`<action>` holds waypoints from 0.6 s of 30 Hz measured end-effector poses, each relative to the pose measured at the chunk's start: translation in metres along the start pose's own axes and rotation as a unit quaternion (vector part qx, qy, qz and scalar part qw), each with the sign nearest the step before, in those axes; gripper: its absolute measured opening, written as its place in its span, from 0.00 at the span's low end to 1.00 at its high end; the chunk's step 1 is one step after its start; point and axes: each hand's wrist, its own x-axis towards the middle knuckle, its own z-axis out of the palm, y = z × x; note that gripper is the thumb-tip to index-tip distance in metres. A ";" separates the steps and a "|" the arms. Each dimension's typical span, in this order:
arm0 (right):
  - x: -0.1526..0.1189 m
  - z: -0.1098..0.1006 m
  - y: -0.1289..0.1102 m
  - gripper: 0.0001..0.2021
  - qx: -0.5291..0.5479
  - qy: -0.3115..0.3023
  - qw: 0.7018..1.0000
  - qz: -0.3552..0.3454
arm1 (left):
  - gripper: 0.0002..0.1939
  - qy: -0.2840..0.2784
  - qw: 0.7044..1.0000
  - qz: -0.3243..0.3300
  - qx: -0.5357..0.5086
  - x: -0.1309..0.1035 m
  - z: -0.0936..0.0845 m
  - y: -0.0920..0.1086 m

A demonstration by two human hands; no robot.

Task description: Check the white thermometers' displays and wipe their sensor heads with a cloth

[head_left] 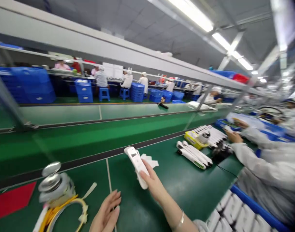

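White plastic device (138,167) in our right hand (151,180), held over green desk (176,193), thumb on its face. Our left hand (107,211) empty, fingers loosely spread, near tape roll (84,206). Beyond roll, jar with metal top (57,188). Rightward, white units (194,154) beside yellow tray (195,139).

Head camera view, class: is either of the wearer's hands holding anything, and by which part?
The right hand grips a white casing by its nearer end; the left hand holds nothing.
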 end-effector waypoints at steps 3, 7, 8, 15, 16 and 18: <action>-0.035 0.051 -0.021 0.35 0.090 -0.118 0.989 -0.016 | 0.37 0.050 0.989 0.032 -0.135 -0.005 0.003 0.016; -0.058 0.082 -0.034 0.32 0.105 -0.212 0.971 -0.039 | 0.32 0.077 0.980 -0.018 -0.185 -0.009 -0.005 0.032; -0.059 0.083 -0.034 0.30 0.113 -0.213 0.970 -0.035 | 0.30 0.082 0.978 -0.027 -0.188 -0.010 -0.007 0.034; -0.051 0.075 -0.026 0.25 0.180 -0.149 0.972 0.020 | 0.25 0.018 0.968 -0.043 -0.247 -0.011 -0.012 0.041; -0.052 0.075 -0.026 0.26 0.172 -0.155 0.973 0.014 | 0.24 0.012 0.965 -0.049 -0.257 -0.011 -0.012 0.040; -0.053 0.075 -0.027 0.27 0.166 -0.170 0.971 0.005 | 0.24 -0.001 0.959 -0.055 -0.277 -0.011 -0.012 0.040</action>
